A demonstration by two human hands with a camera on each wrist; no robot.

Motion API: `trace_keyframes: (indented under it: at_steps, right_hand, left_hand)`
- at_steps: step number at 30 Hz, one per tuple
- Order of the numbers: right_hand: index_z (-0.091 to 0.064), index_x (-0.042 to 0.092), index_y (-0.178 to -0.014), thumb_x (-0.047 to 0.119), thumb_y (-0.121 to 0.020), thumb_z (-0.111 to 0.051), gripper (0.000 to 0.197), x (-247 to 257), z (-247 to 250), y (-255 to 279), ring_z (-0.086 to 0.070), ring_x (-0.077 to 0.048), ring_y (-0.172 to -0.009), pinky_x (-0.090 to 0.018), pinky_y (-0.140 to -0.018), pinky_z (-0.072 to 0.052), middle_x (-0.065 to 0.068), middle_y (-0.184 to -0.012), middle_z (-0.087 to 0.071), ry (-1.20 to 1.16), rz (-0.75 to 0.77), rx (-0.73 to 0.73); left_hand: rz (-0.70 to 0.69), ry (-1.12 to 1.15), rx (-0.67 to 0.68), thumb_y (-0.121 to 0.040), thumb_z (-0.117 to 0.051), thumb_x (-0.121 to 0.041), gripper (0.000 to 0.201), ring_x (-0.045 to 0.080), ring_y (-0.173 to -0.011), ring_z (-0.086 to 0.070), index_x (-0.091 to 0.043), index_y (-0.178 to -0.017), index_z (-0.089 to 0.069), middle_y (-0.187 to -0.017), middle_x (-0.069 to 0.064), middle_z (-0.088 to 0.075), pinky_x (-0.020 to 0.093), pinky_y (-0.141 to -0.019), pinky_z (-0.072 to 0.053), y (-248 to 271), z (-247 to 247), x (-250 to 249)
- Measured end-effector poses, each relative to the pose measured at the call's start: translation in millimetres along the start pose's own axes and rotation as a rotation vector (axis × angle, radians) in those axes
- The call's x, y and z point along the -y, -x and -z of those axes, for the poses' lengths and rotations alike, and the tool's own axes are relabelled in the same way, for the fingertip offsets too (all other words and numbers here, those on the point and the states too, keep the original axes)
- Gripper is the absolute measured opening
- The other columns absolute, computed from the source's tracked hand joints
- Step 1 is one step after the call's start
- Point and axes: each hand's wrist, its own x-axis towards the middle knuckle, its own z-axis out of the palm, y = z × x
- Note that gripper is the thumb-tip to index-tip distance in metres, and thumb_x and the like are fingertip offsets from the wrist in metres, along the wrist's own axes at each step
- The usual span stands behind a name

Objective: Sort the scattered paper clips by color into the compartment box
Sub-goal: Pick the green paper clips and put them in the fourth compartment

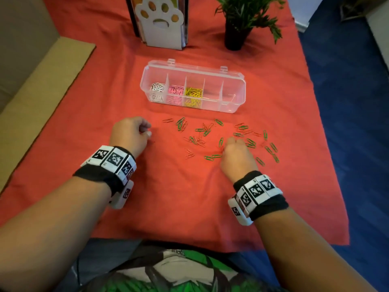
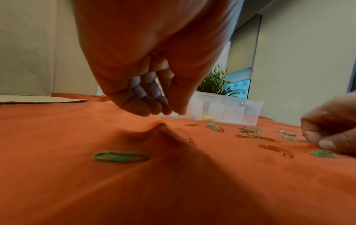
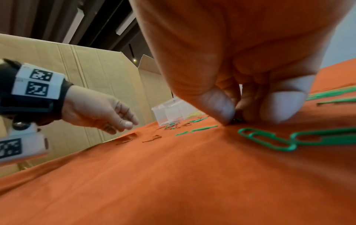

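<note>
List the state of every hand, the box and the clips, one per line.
compartment box: lid open; white, pink, yellow clips fill the three left compartments, the rest look empty.
green clips: loose on the red cloth.
red clips: loose on the cloth.
left hand: fingers loosely curled, holds nothing.
right hand: fingertips pinch at a green clip on the cloth.

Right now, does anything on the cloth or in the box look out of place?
Only one thing: the red cloth is bunched into a small raised fold just below the left hand. The compartment box sits upright, its clips separated by color.
</note>
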Motion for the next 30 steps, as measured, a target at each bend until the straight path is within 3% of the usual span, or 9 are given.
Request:
trace_keyframes:
  at_steps: [4, 7, 9, 11, 13, 19, 24, 27, 30]
  right_hand:
    - [-0.053, 0.002, -0.106, -0.002, -0.081, -0.044, 0.027, 4.0, 4.1, 0.5, -0.056, -0.037, -0.103, -0.039, -0.088, -0.045, -0.022, -0.11, -0.055, -0.12, -0.03, 0.033]
    - [-0.062, 0.011, -0.09, 0.005, -0.082, -0.044, 0.02, 3.6, 5.5, -1.8, -0.057, -0.032, -0.094, -0.029, -0.085, -0.043, -0.017, -0.101, -0.056, -0.353, -0.114, 0.081]
    - [-0.057, 0.019, -0.075, 0.01, -0.08, -0.042, 0.018, 6.0, 8.0, -0.5, -0.06, -0.028, -0.077, -0.024, -0.067, -0.053, -0.012, -0.083, -0.058, -0.627, -0.226, 0.118]
    - [-0.051, 0.022, -0.069, 0.003, -0.083, -0.042, 0.025, 9.3, 8.8, 4.2, -0.052, -0.014, -0.058, -0.015, -0.044, -0.044, -0.003, -0.068, -0.052, -0.848, -0.327, 0.182]
    - [-0.05, 0.022, -0.071, 0.0, -0.085, -0.046, 0.026, 11.7, 7.5, 8.3, -0.043, -0.008, -0.055, -0.018, -0.048, -0.039, 0.002, -0.065, -0.047, -0.961, -0.348, 0.227]
    - [-0.056, 0.021, -0.072, 0.008, -0.082, -0.051, 0.017, -0.7, 6.3, 22.7, -0.049, -0.013, -0.062, -0.023, -0.061, -0.036, 0.009, -0.061, -0.051, -0.624, -0.207, 0.124]
    - [-0.061, 0.013, -0.079, 0.007, -0.081, -0.053, 0.009, -30.7, 8.6, 39.4, -0.056, -0.022, -0.077, -0.021, -0.065, -0.033, 0.003, -0.067, -0.057, -0.415, -0.184, 0.093]
    - [-0.055, 0.018, -0.077, 0.01, -0.082, -0.055, 0.009, -48.2, 9.0, 43.3, -0.059, -0.028, -0.09, -0.027, -0.072, -0.039, -0.006, -0.079, -0.061, -0.342, -0.167, 0.085]
    - [-0.059, 0.013, -0.083, 0.017, -0.082, -0.059, 0.005, -57.8, 6.3, 44.3, -0.058, -0.03, -0.093, -0.031, -0.079, -0.043, -0.012, -0.089, -0.063, -0.309, -0.123, 0.068]
  left_hand:
    - [0.051, -0.059, 0.08, -0.071, -0.075, -0.026, 0.03, 0.027, -0.086, -0.063, -0.013, -0.097, -0.066, -0.09, 0.007, -0.068, 0.031, -0.078, -0.046, 10.5, -0.9, 11.7]
    - [0.036, -0.064, 0.109, -0.07, -0.075, -0.024, 0.03, 0.026, -0.086, -0.064, -0.013, -0.097, -0.067, -0.09, 0.008, -0.068, 0.029, -0.077, -0.045, 16.6, -6.3, 12.3]
    - [0.009, -0.052, 0.104, -0.073, -0.072, -0.018, 0.023, 0.027, -0.088, -0.064, -0.012, -0.095, -0.068, -0.09, 0.01, -0.07, 0.028, -0.078, -0.045, 18.1, -9.9, 8.5]
    - [-0.012, -0.034, 0.105, -0.075, -0.068, -0.012, 0.02, 0.027, -0.09, -0.064, -0.011, -0.094, -0.069, -0.091, 0.011, -0.071, 0.027, -0.079, -0.044, 18.6, -14.1, 4.5]
    - [-0.031, -0.014, 0.115, -0.076, -0.066, -0.01, 0.019, 0.028, -0.091, -0.063, -0.01, -0.095, -0.068, -0.091, 0.011, -0.071, 0.027, -0.08, -0.043, 18.6, -19.6, 1.3]
    - [-0.194, -0.027, 0.129, -0.077, -0.064, -0.008, 0.021, 0.03, -0.091, -0.059, -0.012, -0.097, -0.069, -0.096, 0.014, -0.061, 0.031, -0.082, -0.044, 29.6, -32.8, -14.8]
    - [-0.326, -0.002, 0.214, -0.077, -0.066, -0.013, 0.018, 0.03, -0.09, -0.061, -0.014, -0.095, -0.071, -0.092, 0.012, -0.064, 0.032, -0.081, -0.046, 46.0, -45.4, -47.4]
    - [-0.389, -0.036, 0.306, -0.08, -0.064, -0.017, 0.024, 0.028, -0.098, -0.061, -0.017, -0.103, -0.068, -0.1, 0.009, -0.065, 0.036, -0.087, -0.048, 56.6, -56.5, -66.6]
    - [-0.418, -0.064, 0.331, -0.08, -0.062, -0.016, 0.031, 0.026, -0.103, -0.058, -0.021, -0.11, -0.064, -0.104, 0.005, -0.063, 0.037, -0.089, -0.048, 64.4, -66.9, -83.1]
